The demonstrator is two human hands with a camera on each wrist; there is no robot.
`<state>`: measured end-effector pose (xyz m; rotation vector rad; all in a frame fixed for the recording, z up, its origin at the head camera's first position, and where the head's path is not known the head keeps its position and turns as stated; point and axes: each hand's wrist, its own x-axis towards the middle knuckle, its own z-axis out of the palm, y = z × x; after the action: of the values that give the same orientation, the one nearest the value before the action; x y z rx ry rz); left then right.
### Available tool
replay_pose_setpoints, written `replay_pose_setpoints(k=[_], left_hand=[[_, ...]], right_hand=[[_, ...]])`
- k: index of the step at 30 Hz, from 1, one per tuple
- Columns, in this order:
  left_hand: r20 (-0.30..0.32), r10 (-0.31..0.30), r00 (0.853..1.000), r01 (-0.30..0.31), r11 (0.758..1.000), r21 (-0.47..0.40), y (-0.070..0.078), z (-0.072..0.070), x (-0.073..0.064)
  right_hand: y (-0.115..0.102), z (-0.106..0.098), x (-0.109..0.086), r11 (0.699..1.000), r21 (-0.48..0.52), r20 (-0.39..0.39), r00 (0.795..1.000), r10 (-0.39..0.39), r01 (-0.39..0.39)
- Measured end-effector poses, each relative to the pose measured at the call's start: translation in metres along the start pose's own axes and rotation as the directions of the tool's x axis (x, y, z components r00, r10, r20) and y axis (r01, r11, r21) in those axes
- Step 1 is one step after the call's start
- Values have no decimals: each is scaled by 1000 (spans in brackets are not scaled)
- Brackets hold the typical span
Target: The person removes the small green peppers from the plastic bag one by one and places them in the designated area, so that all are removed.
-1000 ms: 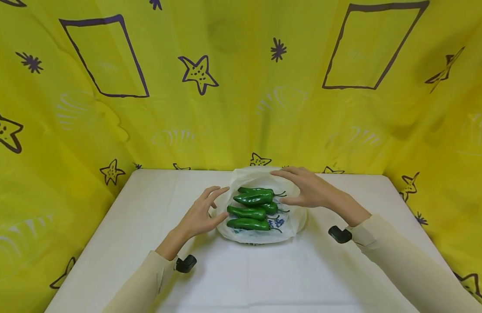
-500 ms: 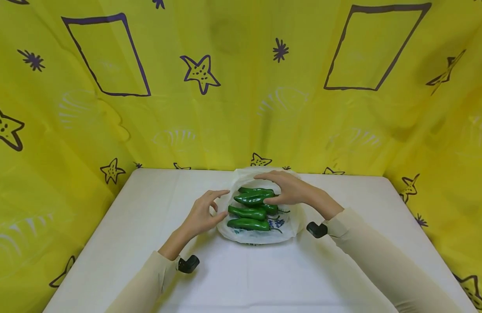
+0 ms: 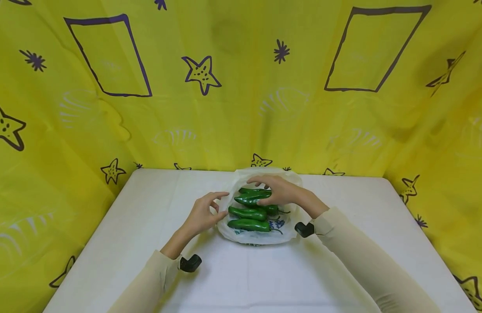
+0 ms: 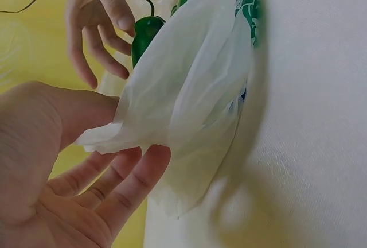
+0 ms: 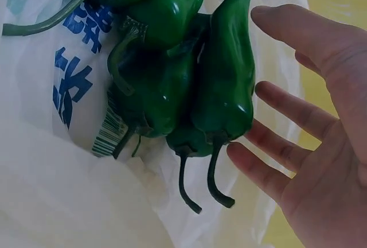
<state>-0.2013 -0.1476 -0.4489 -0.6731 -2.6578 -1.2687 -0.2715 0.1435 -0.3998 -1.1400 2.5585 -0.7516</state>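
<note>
Several glossy green peppers (image 3: pixel 248 224) with thin curved stems lie in a whitish plastic bag (image 3: pixel 234 234), its mouth spread wide. At the bag's left rim is my left hand (image 3: pixel 201 215); in the left wrist view its thumb (image 4: pixel 94 107) and fingers take the thin edge of the film between them. Reaching over the peppers from the right, my right hand (image 3: pixel 280 191) is spread above the farther ones. Its thumb and fingertips come right up beside one pepper (image 5: pixel 226 70) in the right wrist view, fingers apart and not wrapped round it.
A white-covered table (image 3: pixel 178 278) carries the bag near its far edge. Yellow curtain (image 3: pixel 241 113) with starfish and shell prints closes off the back and both sides. Blue lettering (image 5: pixel 71 84) and a barcode (image 5: pixel 109 133) show on the bag.
My right hand has moved left, from the bag's right rim to over the peppers. The left hand has stayed almost in place at the left rim; the peppers have not moved.
</note>
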Motion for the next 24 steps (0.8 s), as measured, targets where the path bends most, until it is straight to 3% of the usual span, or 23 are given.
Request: replay_pose_setpoints(k=[12, 24], left_hand=[[7, -49, 999, 49, 998, -27, 3, 1, 0], [2, -69, 998, 70, 997, -31, 1, 2, 0]], right_hand=[[5, 7, 9, 999, 24, 22, 1000, 21, -22], [7, 12, 15, 1000, 20, 32, 999, -15, 14]])
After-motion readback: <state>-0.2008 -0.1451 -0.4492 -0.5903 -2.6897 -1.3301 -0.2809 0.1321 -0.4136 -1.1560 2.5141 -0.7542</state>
